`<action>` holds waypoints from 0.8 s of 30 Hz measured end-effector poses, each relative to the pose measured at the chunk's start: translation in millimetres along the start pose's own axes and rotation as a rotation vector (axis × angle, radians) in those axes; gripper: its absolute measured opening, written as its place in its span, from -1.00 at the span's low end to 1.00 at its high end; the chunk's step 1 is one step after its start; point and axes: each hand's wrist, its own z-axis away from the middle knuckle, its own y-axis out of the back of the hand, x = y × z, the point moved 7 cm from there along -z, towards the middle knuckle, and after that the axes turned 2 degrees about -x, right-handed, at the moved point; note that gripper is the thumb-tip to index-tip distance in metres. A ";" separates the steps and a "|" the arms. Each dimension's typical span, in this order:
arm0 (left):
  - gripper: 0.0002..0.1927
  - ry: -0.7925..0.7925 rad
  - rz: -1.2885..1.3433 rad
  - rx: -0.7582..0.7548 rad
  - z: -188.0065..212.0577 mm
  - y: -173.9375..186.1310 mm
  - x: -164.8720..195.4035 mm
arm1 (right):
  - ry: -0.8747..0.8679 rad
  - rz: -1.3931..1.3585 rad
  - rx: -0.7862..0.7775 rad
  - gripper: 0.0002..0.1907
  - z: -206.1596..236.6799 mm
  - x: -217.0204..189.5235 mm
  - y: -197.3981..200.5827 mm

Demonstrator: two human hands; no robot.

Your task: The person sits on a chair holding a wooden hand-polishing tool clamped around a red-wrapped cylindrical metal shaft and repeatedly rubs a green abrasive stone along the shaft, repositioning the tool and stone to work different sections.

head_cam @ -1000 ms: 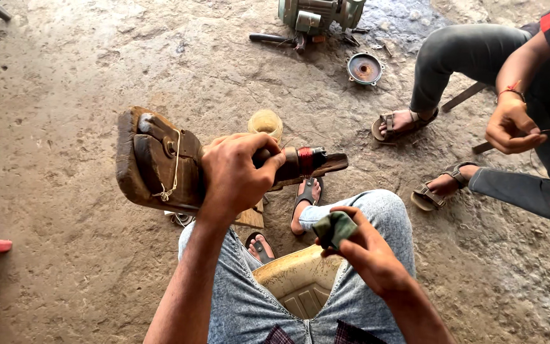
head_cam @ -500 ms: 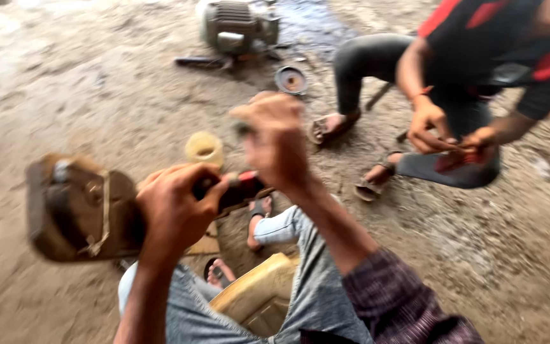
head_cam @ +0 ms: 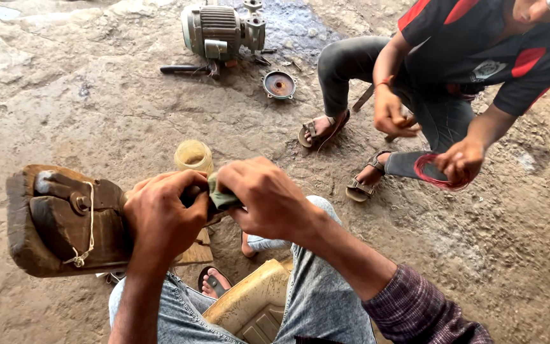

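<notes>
The left hand [head_cam: 160, 216] was wrapped tightly around the neck of a heavy wooden block tool [head_cam: 65, 220], knuckles up, forearm rising from the bottom edge of the view. The block's broad dark end stuck out to the person's left, bound with a loop of pale string [head_cam: 89, 226] and reaching near the left edge of the frame. The right hand [head_cam: 265, 197] was closed on a small greenish rag [head_cam: 221, 197], pressing it against the part of the tool hidden between the 2 hands; what lay under the rag could not be told. The right forearm came in from the lower right in a checked sleeve [head_cam: 424, 312].

Both hands hung above the person's knees, over a tan plastic can [head_cam: 249, 306] between the legs. Just beyond the knuckles a yellowish jar [head_cam: 193, 155] stood on the dirt floor [head_cam: 71, 108], with bare ground open farther out to the left. At the top edge lay an electric motor [head_cam: 214, 30] and a round metal cap [head_cam: 279, 84]. To the right a second person crouched close, their hand [head_cam: 459, 160] holding a coil of red wire [head_cam: 437, 173], leaving little room on that side.
</notes>
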 end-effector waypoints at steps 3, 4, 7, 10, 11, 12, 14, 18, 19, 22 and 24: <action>-0.85 0.017 0.011 -0.015 2.5 0.5 -1.5 | -0.044 -0.021 -0.070 -0.74 4.5 -1.1 -2.4; -0.85 0.031 0.005 -0.023 2.9 0.2 -2.9 | -0.047 -0.031 -0.074 -0.74 6.6 -1.1 -1.4; -0.83 0.040 0.011 -0.026 3.0 1.4 -5.1 | -0.067 -0.120 -0.131 -0.72 10.9 1.1 -1.4; -0.84 0.040 0.017 -0.021 3.7 4.4 -6.5 | -0.048 -0.241 -0.121 -0.68 10.2 0.5 0.8; -0.84 0.039 0.017 -0.018 4.0 5.6 -6.8 | -0.074 -0.253 -0.104 -0.73 9.2 2.3 1.1; -0.85 0.036 0.018 -0.018 4.5 6.3 -6.8 | -0.099 -0.265 -0.089 -0.78 7.9 4.0 0.6; -0.87 0.034 0.021 -0.022 6.8 7.1 -6.9 | -0.152 -0.263 -0.063 -0.76 6.1 7.7 -2.4; -0.83 0.036 -0.007 -0.037 8.1 5.7 -8.2 | -0.175 -0.092 -0.068 -0.74 3.5 13.5 -12.3; -0.83 0.041 -0.004 -0.039 7.7 5.0 -8.3 | -0.157 -0.022 -0.079 -0.77 2.7 14.3 -14.9; -0.83 0.015 0.011 -0.023 5.8 5.4 -4.6 | -0.122 0.092 -0.041 -0.88 1.5 17.8 -16.9; -0.84 0.013 0.023 -0.013 5.4 6.7 -0.6 | -0.014 0.174 -0.008 -0.87 -1.7 15.6 -15.6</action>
